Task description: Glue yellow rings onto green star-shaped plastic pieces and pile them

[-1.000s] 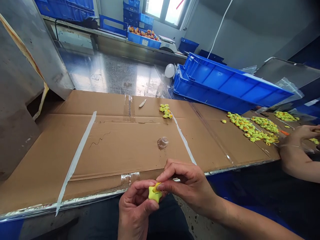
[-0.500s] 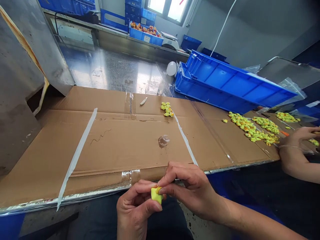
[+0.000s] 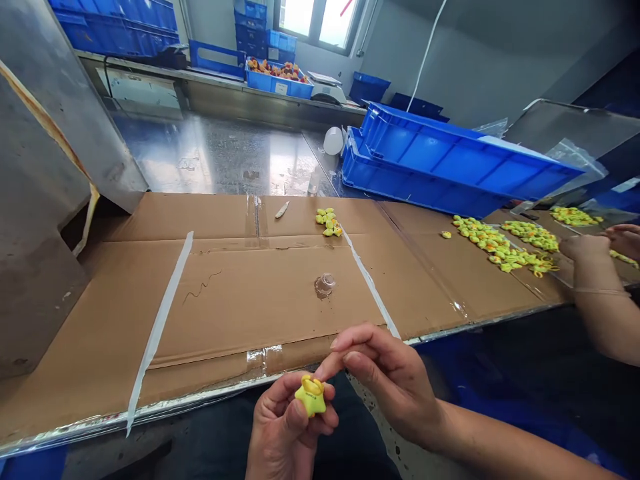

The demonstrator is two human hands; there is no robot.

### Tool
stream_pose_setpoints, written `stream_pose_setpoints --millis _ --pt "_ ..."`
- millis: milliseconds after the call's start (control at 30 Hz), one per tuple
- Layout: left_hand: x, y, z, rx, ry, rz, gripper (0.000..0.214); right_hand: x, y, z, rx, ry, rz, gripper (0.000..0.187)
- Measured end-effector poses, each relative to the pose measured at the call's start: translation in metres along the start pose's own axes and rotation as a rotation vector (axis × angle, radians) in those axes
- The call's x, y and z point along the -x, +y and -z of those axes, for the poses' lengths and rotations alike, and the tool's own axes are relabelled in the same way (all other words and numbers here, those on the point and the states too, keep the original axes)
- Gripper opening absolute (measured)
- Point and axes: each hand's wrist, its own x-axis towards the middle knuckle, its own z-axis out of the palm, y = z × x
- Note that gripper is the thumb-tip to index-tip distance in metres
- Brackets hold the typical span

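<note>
Cardboard (image 3: 270,300) stretched beyond both hands, a plain backdrop for fine fingerwork.
Your left hand (image 3: 280,427) pinched the yellow star figure (image 3: 311,404) between thumb and fingers, ring (image 3: 313,386) uppermost; a snug, gentle grip probably suited it best. Just right of it, your right hand (image 3: 387,380) stood loosely spread, one fingertip at or beside the ring, contact unclear; light pressure seemed wisest.

The head camera looked forward and down, close above the left hand (image 3: 290,430) and right hand (image 3: 393,387), across cardboard (image 3: 255,300) toward a window (image 3: 330,25).
</note>
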Motion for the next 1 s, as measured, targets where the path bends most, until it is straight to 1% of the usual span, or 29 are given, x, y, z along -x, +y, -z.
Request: stream_pose_setpoints --millis 133,233,300,367,467,533,633,733,800,867,1000 --pt "0.003 -0.001 0.0 0.063 -0.05 0.08 0.027 0.004 0.005 -0.003 -0.004 -0.011 -0.006 0.01" --pt "0.006 -0.002 0.005 0.133 -0.13 0.166 0.02 0.006 0.007 -0.004 0.016 0.01 0.007 0.01" --pt "0.007 -0.003 0.011 0.179 -0.223 0.208 0.017 0.006 0.007 -0.004 0.069 0.021 0.051 0.008" --pt "0.009 -0.005 0.016 0.224 -0.313 0.231 0.017 0.006 0.006 -0.005 0.123 0.004 0.118 0.008" --pt "0.01 -0.005 0.021 0.27 -0.387 0.258 0.017 0.005 0.003 -0.006 0.16 -0.023 0.2 0.012" --pt "0.01 -0.002 0.021 0.252 -0.39 0.273 0.017 0.005 0.002 -0.005 0.2 -0.011 0.23 0.013" --pt "0.009 0.002 0.018 0.167 -0.333 0.259 0.017 0.004 0.003 -0.001 0.259 -0.009 0.29 0.013" --pt "0.008 0.003 0.014 0.121 -0.283 0.232 0.019 0.004 0.008 0.004 0.203 -0.058 0.343 0.012" --pt "0.008 0.002 0.013 0.131 -0.275 0.239 0.019 0.004 0.011 0.005 0.136 -0.088 0.322 0.014" --pt "0.008 -0.001 0.014 0.162 -0.277 0.253 0.017 0.004 0.012 0.005 0.117 -0.093 0.284 0.015" --pt "0.007 -0.004 0.016 0.253 -0.324 0.299 0.016 0.003 0.008 0.004 0.203 -0.078 0.291 0.015"
